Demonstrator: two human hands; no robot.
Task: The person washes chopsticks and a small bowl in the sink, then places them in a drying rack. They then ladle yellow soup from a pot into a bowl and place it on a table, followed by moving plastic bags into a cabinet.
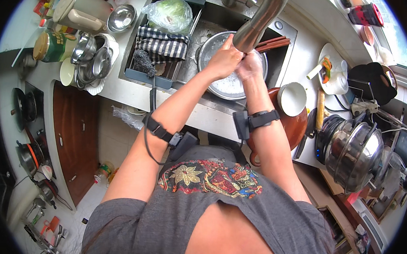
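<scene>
Both my hands are under the spout of a metal faucet (247,32), above a round metal basin (224,87) in the sink. My left hand (226,60) lies close against my right hand (251,65), and the spout's end partly covers their fingers. Water seems to run over my right hand. Whether anything small is between the hands is hidden. The basin holds whitish, foamy water. Reddish-brown chopsticks (273,44) lean at the basin's right rim, just beyond my right hand.
A rack (148,78) left in the sink holds a bagged green vegetable (172,15), a checked cloth (162,45) and a steel-wool scrubber (143,62). A brown pot (297,128) with a white bowl (292,99) stands near my right forearm. Metal bowls (102,61) stand left, a steamer (355,155) right.
</scene>
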